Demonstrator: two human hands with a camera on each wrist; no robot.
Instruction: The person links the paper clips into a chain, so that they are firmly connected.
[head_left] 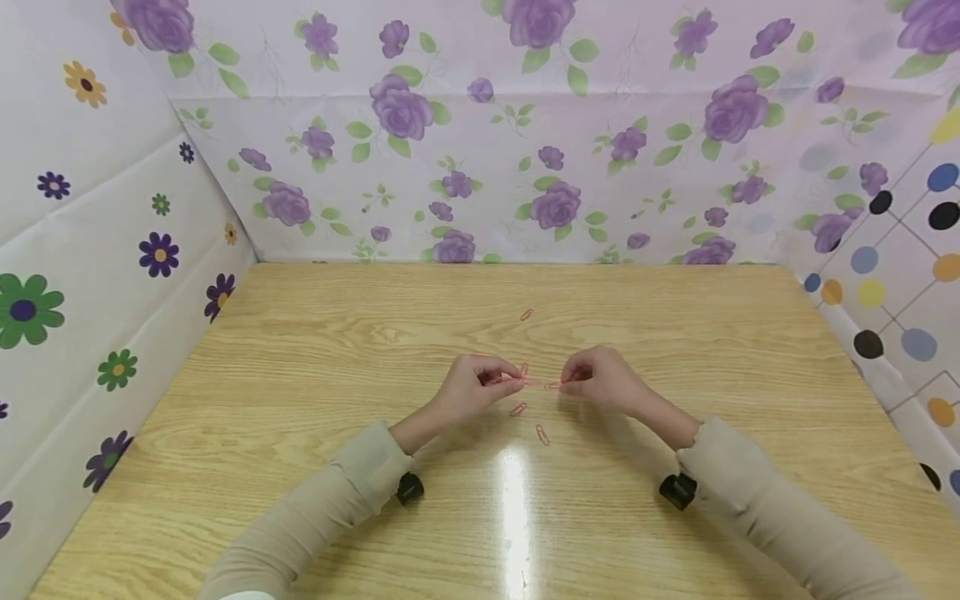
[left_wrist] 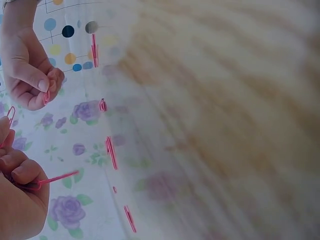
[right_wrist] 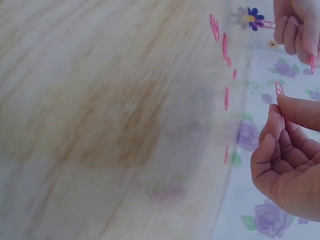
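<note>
Over the middle of the table, my left hand [head_left: 471, 387] pinches a pink paper clip [right_wrist: 312, 65] between thumb and fingers. A second pink paper clip [left_wrist: 62, 177] sticks out past the curled fingers of that hand; whether the two clips are linked I cannot tell. Just to the right, my right hand [head_left: 603, 379] pinches another pink paper clip [right_wrist: 279, 89] at its tip, the looped end pointing toward the left hand. A small gap separates the two hands' fingertips. Below them, two loose clips, one nearer [head_left: 542, 434] and one close under the left fingertips [head_left: 518, 409], lie on the wood.
Farther back on the wooden table [head_left: 337, 333] lies a single pink clip [head_left: 527, 314]. Flowered sheets [head_left: 480, 133] stand along the back and left, and a dotted sheet [head_left: 892, 308] stands at the right. Dark wrist straps [head_left: 678, 491] sit below both cuffs.
</note>
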